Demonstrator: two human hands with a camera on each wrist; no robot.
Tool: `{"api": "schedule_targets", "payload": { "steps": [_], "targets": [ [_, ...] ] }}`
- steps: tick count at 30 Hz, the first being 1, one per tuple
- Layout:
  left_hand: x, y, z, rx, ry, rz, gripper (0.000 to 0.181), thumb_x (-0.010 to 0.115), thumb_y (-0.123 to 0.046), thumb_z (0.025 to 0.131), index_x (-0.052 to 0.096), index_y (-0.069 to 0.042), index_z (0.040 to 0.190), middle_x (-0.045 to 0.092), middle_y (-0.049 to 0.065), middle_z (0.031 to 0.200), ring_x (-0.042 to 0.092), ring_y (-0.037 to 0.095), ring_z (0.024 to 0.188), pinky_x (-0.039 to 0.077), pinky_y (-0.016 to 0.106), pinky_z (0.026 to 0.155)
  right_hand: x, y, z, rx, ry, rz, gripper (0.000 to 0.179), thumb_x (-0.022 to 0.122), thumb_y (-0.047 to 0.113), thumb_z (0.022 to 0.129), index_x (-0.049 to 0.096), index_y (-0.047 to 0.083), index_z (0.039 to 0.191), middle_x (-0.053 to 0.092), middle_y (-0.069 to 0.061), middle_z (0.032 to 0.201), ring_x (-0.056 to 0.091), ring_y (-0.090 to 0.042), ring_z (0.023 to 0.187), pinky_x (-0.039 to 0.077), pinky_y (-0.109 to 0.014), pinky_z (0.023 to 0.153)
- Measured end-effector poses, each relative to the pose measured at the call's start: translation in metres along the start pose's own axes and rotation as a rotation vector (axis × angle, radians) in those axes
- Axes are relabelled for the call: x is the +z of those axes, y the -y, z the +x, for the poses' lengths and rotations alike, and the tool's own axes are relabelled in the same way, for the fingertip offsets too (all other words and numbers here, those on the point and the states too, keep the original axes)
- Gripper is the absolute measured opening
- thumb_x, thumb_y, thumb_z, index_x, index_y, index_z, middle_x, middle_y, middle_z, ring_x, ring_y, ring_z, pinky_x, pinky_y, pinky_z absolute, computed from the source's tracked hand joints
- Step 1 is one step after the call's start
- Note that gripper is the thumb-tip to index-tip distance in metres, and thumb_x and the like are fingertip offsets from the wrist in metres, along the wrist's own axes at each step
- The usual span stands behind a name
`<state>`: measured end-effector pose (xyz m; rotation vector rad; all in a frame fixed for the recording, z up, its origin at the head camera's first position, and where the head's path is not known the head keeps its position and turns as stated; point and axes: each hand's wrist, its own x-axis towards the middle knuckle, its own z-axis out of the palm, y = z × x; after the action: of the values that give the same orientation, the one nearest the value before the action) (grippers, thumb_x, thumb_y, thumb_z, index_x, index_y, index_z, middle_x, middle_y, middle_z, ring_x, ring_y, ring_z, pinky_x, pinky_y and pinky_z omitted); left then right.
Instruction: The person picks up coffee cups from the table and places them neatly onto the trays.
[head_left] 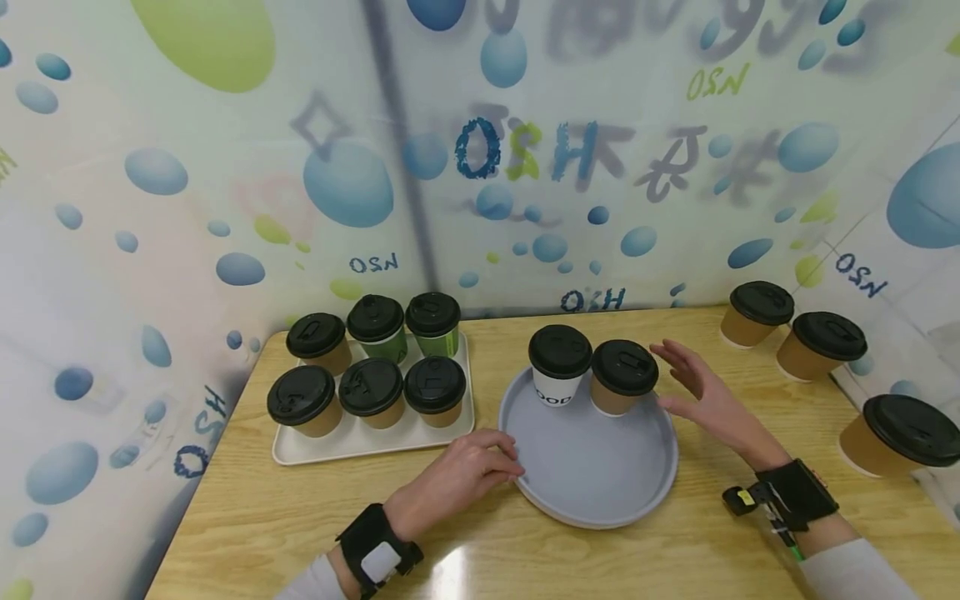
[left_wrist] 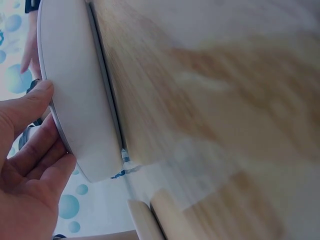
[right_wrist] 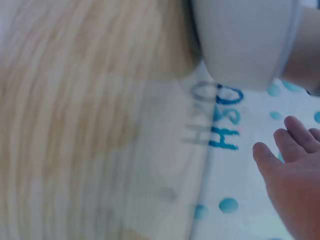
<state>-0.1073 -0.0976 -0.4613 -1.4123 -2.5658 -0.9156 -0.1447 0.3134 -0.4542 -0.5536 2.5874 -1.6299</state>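
A round grey-blue tray [head_left: 600,467] stands on the wooden table. My left hand [head_left: 472,467] is at its left rim, fingers curled; the left wrist view shows fingertips on the rim above the tray's pale outer wall [left_wrist: 82,90]. At the tray's back stand two black-lidded paper cups, a white cup [head_left: 557,387] with dark lettering and a brown cup [head_left: 615,398] to its right. My right hand [head_left: 708,400] is just right of the brown cup, fingers extended and spread. In the right wrist view this hand [right_wrist: 295,175] holds nothing.
On the left, a rectangular white tray [head_left: 360,452] carries several lidded cups, brown and green. Three brown cups stand along the right side: a far cup [head_left: 750,321], a middle cup [head_left: 813,354] and a near cup [head_left: 877,442]. A patterned curtain [head_left: 450,225] hangs behind the table.
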Motion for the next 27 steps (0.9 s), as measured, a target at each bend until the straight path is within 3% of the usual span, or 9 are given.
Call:
{"api": "schedule_targets", "payload": {
  "steps": [4, 6, 10, 14, 22, 27],
  "targets": [
    [-0.001, -0.001, -0.001, -0.018, 0.005, -0.003, 0.009, 0.079, -0.011, 0.092, 0.084, -0.013, 0.1, 0.071, 0.0, 0.109, 0.066, 0.011, 0.106, 0.052, 0.016, 0.095, -0.009, 0.0, -0.007, -0.039, -0.093, -0.001, 0.063, 0.047, 0.009, 0.11, 0.019, 0.014, 0.166, 0.03, -0.017, 0.166, 0.03, -0.002, 0.148, 0.033, -0.005, 0.106],
    [-0.001, -0.001, -0.001, -0.024, 0.008, -0.005, 0.009, 0.079, -0.012, 0.092, 0.084, -0.013, 0.1, 0.07, 0.0, 0.109, 0.065, 0.011, 0.105, 0.052, 0.016, 0.094, -0.012, 0.0, -0.009, -0.046, -0.157, -0.016, 0.056, 0.042, 0.012, 0.112, 0.023, 0.013, 0.165, 0.037, -0.013, 0.164, 0.035, 0.004, 0.142, 0.035, -0.006, 0.104],
    [-0.001, -0.002, -0.001, -0.027, 0.012, 0.0, 0.009, 0.079, -0.013, 0.092, 0.084, -0.014, 0.1, 0.07, 0.0, 0.109, 0.065, 0.011, 0.105, 0.052, 0.016, 0.094, -0.017, 0.0, -0.014, -0.062, -0.286, -0.048, 0.048, 0.039, 0.014, 0.113, 0.033, 0.007, 0.161, 0.049, -0.004, 0.156, 0.043, 0.004, 0.135, 0.037, -0.007, 0.103],
    [0.0, -0.003, -0.001, -0.033, 0.015, 0.018, 0.01, 0.079, -0.014, 0.093, 0.084, -0.014, 0.101, 0.07, -0.001, 0.109, 0.065, 0.011, 0.106, 0.052, 0.018, 0.095, -0.02, -0.002, -0.018, -0.064, -0.362, -0.048, 0.046, 0.039, 0.017, 0.114, 0.038, 0.003, 0.158, 0.054, -0.001, 0.152, 0.047, 0.004, 0.131, 0.039, -0.008, 0.103],
    [-0.001, -0.006, -0.001, -0.012, 0.029, 0.042, 0.012, 0.079, -0.013, 0.093, 0.084, -0.015, 0.104, 0.072, -0.002, 0.11, 0.066, 0.009, 0.105, 0.053, 0.019, 0.095, -0.022, -0.008, -0.022, -0.068, -0.412, -0.023, 0.043, 0.04, 0.017, 0.114, 0.046, -0.002, 0.152, 0.059, 0.002, 0.145, 0.053, 0.001, 0.129, 0.043, -0.01, 0.103],
    [-0.004, -0.01, -0.004, 0.037, 0.081, 0.037, 0.019, 0.077, -0.007, 0.094, 0.082, -0.014, 0.11, 0.074, -0.004, 0.116, 0.066, 0.005, 0.112, 0.049, 0.015, 0.1, -0.022, -0.009, -0.022, -0.057, -0.423, -0.024, 0.044, 0.04, 0.019, 0.114, 0.047, -0.007, 0.149, 0.061, 0.004, 0.142, 0.054, 0.002, 0.128, 0.043, -0.01, 0.103]
  ]
}}
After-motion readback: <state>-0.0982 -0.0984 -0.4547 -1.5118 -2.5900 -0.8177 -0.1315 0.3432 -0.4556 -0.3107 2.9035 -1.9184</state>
